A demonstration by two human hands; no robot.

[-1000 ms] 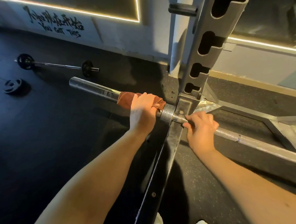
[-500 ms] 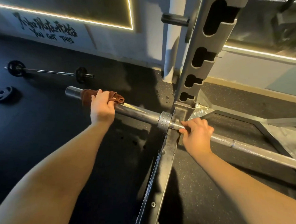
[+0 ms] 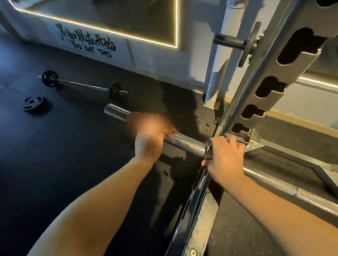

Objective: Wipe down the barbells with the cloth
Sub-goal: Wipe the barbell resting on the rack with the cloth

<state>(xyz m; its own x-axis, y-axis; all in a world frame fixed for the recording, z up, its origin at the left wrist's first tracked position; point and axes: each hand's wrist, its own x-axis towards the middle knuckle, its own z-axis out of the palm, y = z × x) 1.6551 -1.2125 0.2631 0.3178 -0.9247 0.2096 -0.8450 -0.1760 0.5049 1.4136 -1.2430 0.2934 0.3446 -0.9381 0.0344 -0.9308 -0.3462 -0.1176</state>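
A steel barbell (image 3: 186,143) lies across the low rack, its bare sleeve end pointing far left. My left hand (image 3: 148,140) grips the sleeve through a brown cloth (image 3: 132,119), blurred by motion, around the sleeve's middle. My right hand (image 3: 225,158) curls round the bar at the collar, just beside the rack upright. The bar's shaft (image 3: 293,190) runs on to the lower right.
A slotted steel rack upright (image 3: 273,70) rises at right, and its base rail (image 3: 194,219) runs toward me. A small loaded barbell (image 3: 84,85) and a loose weight plate (image 3: 32,103) lie on the dark floor at far left. A lit mirror hangs on the wall.
My left hand slid the cloth out to the sleeve's far end, then back toward the collar to mid-sleeve. My right hand stayed at the collar.
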